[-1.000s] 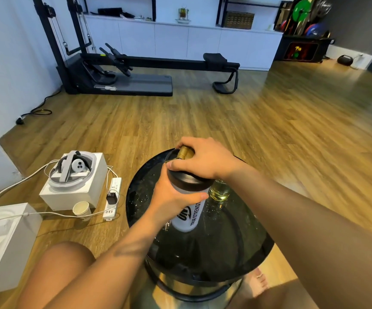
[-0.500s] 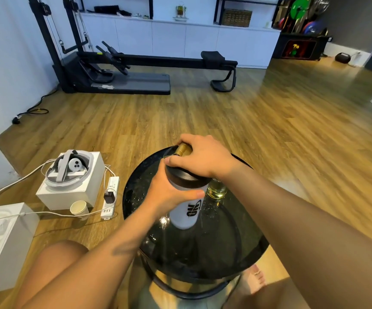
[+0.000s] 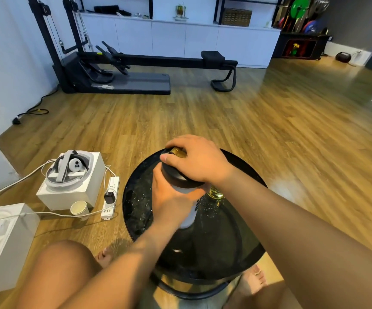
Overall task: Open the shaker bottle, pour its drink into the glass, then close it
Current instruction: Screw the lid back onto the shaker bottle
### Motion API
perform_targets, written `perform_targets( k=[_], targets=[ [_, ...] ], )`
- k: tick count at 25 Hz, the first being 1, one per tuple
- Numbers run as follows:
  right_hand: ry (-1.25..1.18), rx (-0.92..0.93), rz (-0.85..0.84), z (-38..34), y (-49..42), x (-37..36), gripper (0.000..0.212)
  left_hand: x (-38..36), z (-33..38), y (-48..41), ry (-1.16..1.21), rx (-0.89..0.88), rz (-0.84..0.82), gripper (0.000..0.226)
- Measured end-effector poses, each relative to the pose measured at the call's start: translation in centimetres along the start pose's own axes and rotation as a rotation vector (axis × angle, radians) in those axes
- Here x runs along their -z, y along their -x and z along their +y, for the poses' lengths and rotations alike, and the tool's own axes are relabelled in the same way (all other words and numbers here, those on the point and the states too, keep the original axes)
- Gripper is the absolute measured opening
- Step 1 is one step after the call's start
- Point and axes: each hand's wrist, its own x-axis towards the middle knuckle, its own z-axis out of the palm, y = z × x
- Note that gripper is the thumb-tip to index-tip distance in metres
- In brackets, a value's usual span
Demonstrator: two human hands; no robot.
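Most of the frame is wooden floor [image 3: 269, 121], running from the bottom edge up to a row of white cabinets [image 3: 180, 39] along the top. A long black exercise machine [image 3: 136, 79] lies on the floor in the upper left, in front of the cabinets, and a rack of coloured weights [image 3: 300, 41] fills the upper right corner.

Low in the centre stands a round black bench [image 3: 236, 253] with a glossy top and a raised rim. To its left, on the floor, sit two white boxes: one [image 3: 4, 246] at the lower left edge, the other [image 3: 69, 197] nearer the bench with a grey headset [image 3: 69, 170] on top.

The shaker bottle [image 3: 188, 217] stands upright on the bench, toward its far side, white in the body with a black lid [image 3: 176, 175] and a gold cap [image 3: 179, 152]. The left grip [image 3: 169, 197] is wrapped round the body just below the lid, fingers curled about it. The right grip [image 3: 198, 161] lies over the lid from above, fingers bent down round its edge and the thumb beside the gold cap.

The glass [image 3: 216, 194] stands just right of the bottle, half hidden under the right wrist, with yellowish drink in it. A white power strip [image 3: 111, 198] lies between the nearer box and the bench, and a paper cup [image 3: 78, 208] stands beside that box.
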Motion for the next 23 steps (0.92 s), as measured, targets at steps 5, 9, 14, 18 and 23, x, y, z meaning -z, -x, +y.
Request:
perform_targets(
  k=[5,9,14,18,23],
  targets=[
    [0.011,0.088,-0.037,0.3,-0.2,0.1,0.033,2.7,-0.6,-3.5,0.062,-0.048,-0.311,0.102],
    [-0.012,0.014,0.017,-0.1,-0.3,-0.5,0.034,-0.1,-0.3,-0.8,0.151,0.031,-0.045,0.098],
    [-0.052,0.080,0.022,-0.3,-0.1,-0.4,0.030,0.8,-0.9,-0.3,0.078,-0.034,-0.002,0.104],
    [-0.070,0.120,0.006,-0.2,-0.3,-0.1,0.028,4.1,-0.8,-3.3,0.034,-0.095,-0.314,0.096],
    [-0.057,0.027,0.062,-0.3,-0.2,-0.7,0.032,0.1,0.2,0.3,0.007,0.043,0.048,0.106]
  ],
)
